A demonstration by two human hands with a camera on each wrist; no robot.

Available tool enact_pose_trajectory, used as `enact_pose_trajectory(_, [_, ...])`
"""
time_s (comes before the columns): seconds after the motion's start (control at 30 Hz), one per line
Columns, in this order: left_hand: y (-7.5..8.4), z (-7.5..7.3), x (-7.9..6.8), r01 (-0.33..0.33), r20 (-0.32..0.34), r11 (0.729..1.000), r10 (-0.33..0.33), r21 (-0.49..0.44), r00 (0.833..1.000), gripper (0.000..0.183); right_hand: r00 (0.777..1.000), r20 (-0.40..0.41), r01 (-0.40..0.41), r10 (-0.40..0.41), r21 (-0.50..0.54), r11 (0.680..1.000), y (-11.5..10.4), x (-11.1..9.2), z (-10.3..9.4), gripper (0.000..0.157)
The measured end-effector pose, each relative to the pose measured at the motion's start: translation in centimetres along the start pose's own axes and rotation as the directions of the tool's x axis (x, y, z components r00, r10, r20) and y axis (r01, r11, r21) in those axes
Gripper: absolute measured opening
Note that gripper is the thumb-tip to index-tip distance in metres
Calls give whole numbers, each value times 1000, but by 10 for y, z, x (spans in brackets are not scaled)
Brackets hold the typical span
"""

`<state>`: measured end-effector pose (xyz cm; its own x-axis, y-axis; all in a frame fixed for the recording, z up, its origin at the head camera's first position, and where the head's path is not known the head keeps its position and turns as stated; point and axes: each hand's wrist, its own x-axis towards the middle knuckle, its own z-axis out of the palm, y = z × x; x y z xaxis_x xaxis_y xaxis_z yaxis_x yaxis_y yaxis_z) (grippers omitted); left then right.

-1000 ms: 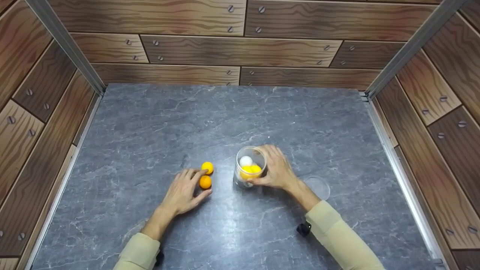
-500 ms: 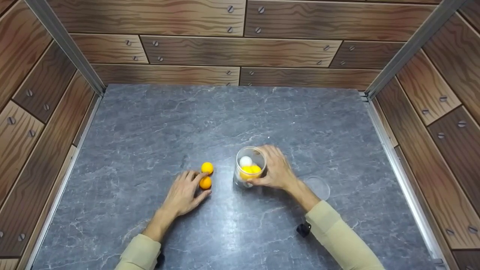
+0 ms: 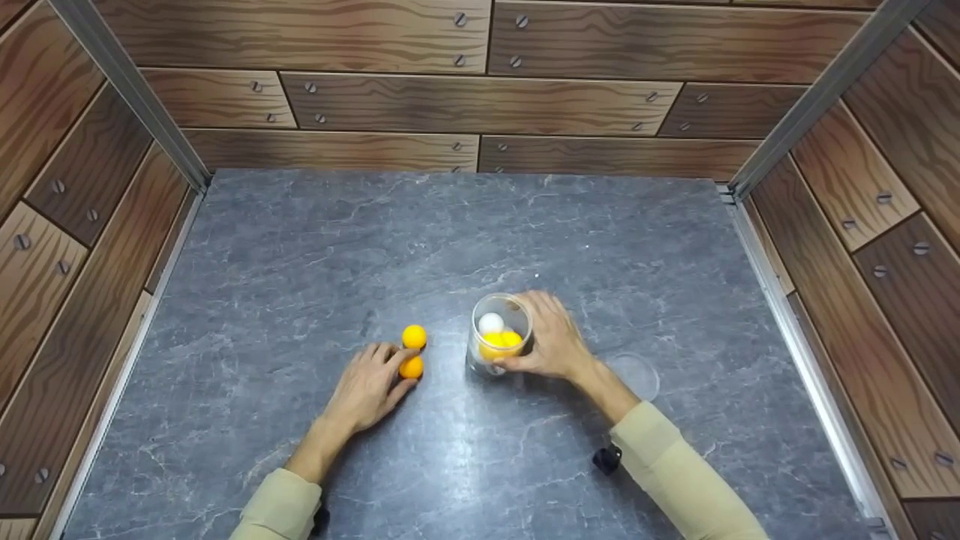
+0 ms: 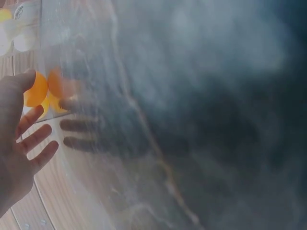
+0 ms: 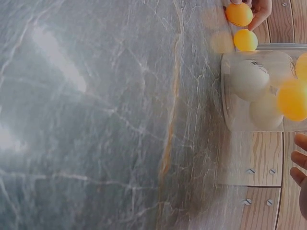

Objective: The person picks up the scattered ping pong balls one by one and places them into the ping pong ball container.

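My left hand has its thumb and index finger on either side of an orange ping-pong ball, pinching it at the table. Just beyond lies a second, yellow-orange ball, also visible in the right wrist view, where the pinched ball sits between fingertips. My right hand grips a clear jar from its right side, thumb in front and fingers behind. The jar stands upright with its top uncovered. Inside are white balls and yellow ones.
A clear round lid lies flat on the table, beside the right forearm. The grey marbled tabletop is bounded by wood-patterned walls at the back and both sides. A black device sits under the right cuff.
My left thumb and index finger have closed in on the nearer orange ball, which has shifted slightly toward me. The right hand and the jar have stayed in place.
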<state>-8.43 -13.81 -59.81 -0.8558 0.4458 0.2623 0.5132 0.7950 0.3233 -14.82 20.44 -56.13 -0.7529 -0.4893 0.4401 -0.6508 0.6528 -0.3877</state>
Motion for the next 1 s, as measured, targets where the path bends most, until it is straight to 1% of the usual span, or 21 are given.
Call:
enact_pose_trajectory(0.17, [-1,0,-1,-25,-27,1000,25,10,999,43,1000,4,-2,2,-1,1000,0,0,0,108])
enact_pose_trajectory(0.27, [-2,-1,-1,-25,-37,1000,25,2,999,43,1000,10,-12,12,-3,1000,-1,0,0,111])
enact_pose_trajectory(0.47, [-4,-8,0,-7,-49,1000,7,-12,999,45,1000,5,-6,6,-6,1000,0,0,0,109])
enact_pose_trajectory(0.63, [-4,-14,2,-21,-78,1000,22,9,997,44,1000,12,-5,5,-11,1000,0,0,0,109])
enact_pose_trajectory(0.77, [-1,-18,5,-46,-112,999,48,16,993,45,1000,16,-10,10,-3,1000,0,0,0,108])
enact_pose_trajectory(0.9, [1,-21,7,-88,-157,996,90,20,983,44,1000,13,-14,14,-5,1000,0,-1,0,103])
enact_pose_trajectory(1.0, [2,-24,10,-112,-175,993,115,27,978,42,1000,12,-16,17,-6,1000,0,-1,0,101])
